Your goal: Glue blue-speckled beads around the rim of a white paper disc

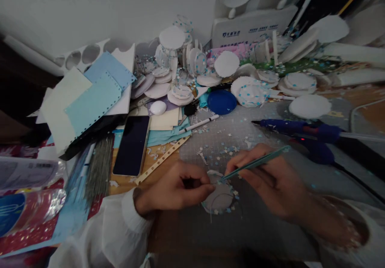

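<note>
A pair of blue-green tweezers (255, 163) is held in my right hand (270, 184), slanting down to the left. Its tips reach the upper part of a small white disc (221, 200). Tiny pale blue and white pieces line the disc's rim, and a thin strand curves across its face. My left hand (177, 188) is closed in a pinch at the disc's left edge; what lies between thumb and forefinger is too small to make out. Beyond the hands, tiny star-shaped pieces (230, 148) are scattered on the grey cutting mat (192, 156).
A blue glue gun (300, 129) with a red light lies to the right, its cord trailing off. A phone (132, 146) and a ruler-like strip (162, 160) lie left. White discs (227, 63) crowd the back. A blue round lid (221, 101) sits mid-table.
</note>
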### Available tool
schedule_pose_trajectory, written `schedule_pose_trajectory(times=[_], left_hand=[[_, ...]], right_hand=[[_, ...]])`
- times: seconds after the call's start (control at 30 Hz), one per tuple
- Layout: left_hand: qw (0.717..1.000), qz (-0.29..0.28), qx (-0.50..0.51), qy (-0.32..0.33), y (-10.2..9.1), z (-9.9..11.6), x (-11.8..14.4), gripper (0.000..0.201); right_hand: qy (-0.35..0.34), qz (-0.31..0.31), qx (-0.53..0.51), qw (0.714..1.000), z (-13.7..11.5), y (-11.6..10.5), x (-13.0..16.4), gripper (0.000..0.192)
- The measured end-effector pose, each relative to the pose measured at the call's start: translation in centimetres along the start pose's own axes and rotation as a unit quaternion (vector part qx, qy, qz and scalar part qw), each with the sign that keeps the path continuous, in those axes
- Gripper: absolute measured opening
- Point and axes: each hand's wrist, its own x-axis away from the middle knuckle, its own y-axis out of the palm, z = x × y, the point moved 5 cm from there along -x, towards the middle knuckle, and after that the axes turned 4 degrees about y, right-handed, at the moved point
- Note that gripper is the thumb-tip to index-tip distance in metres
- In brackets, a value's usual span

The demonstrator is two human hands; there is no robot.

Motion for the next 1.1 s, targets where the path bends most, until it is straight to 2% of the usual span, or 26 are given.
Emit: schedule_pose_trajectory(times=[0.2,0.47,0.67,0.83,1.1], left_hand=[[1.0,0.002,0.002,0.002,0.0,0.0,0.0,0.03],[1.0,0.012,0.025,0.006,-0.2,0.0,0.1,0.029],[1.0,0.012,0.004,0.016,-0.2,0.2,0.2,0.03],[0.999,0.016,-0.013,0.035,-0.2,0.4,0.1,0.03],[0.999,0.016,0.011,0.031,-0.2,0.0,0.2,0.029]], right_hand=[[-0.004,-0.005,0.012,1.0,0.1,0.0,0.1,0.017],[0.034,0.045,-0.054,0.997,0.0,-0.1,-0.5,0.009],[0.065,0.02,-0.071,0.995,0.0,-0.2,-1.0,0.006],[0.089,0.024,-0.088,0.992,0.4,-0.1,-0.8,0.006],[0.133,0.013,-0.113,0.985,0.3,0.1,-0.7,0.006]])
